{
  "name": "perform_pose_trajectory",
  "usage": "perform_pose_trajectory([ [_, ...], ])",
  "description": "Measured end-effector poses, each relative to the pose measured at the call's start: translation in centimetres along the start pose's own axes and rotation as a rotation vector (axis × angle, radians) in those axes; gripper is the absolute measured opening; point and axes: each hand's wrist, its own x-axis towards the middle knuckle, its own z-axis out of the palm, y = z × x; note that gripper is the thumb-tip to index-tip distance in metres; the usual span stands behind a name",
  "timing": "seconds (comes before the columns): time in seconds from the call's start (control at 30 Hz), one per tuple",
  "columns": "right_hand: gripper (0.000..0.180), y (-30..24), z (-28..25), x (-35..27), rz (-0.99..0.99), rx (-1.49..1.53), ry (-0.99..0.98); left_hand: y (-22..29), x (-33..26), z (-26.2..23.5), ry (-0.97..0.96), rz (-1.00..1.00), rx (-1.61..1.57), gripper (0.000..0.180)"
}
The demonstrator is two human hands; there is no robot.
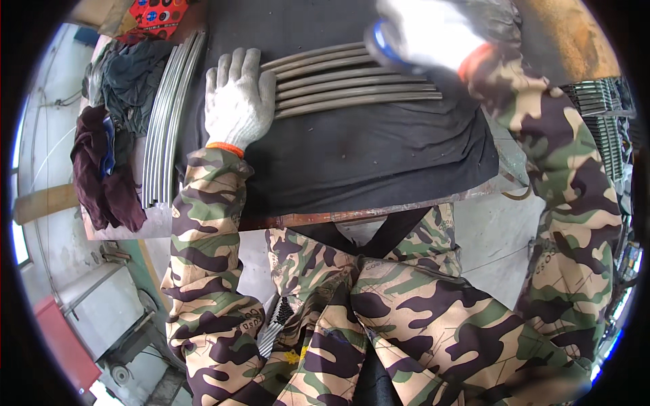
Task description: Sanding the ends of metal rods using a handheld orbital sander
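Observation:
Several dull grey metal rods (pixel 359 91) lie side by side, roughly left to right, on a black cloth (pixel 352 159). My left hand (pixel 238 101), in a white knitted glove with an orange cuff, rests flat at their left ends, its fingers stretched out and pointing away from me. Over the far right part of the rods is my right hand (pixel 433 34), also gloved in white and blurred by motion. A rounded blue-edged thing (pixel 384 44) shows at its fingers, too smeared to name. The right ends of the nearer rods stick out below that hand.
Shinier metal rods (pixel 172 122) lie in a bundle left of my left hand. Beyond them are dark crumpled cloths (pixel 132 81) and a maroon cloth (pixel 101 169). A red patterned package (pixel 157 17) is at the far left. On the right stand stacked metal parts (pixel 602 122).

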Motion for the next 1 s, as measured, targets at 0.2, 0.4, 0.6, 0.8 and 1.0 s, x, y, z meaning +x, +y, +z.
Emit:
perform_pose_trajectory([
  [0.2,0.021,-3.5,-0.8,-1.3,-0.053,0.134,-0.145,0.6,-2.2,0.2,-0.25,-0.095,-0.082,0.052],
  [0.4,0.023,-4.3,0.4,-4.5,-0.103,0.054,-0.055,1.2,-3.0,-1.6,-0.23,-0.129,-0.059,0.053],
  [0.6,0.021,-1.7,4.1,-2.3,0.253,0.204,-0.272,1.5,-3.3,-0.7,-0.192,-0.111,-0.151,0.051],
  [0.8,0.024,-4.6,-2.1,-2.7,-0.137,0.134,-0.157,0.6,-2.2,-3.0,-0.186,-0.133,-0.244,0.044],
  [1.0,0.026,-3.2,0.0,-0.2,0.04,0.031,-0.184,-0.5,-2.3,-2.0,-0.185,-0.113,-0.302,0.039],
])
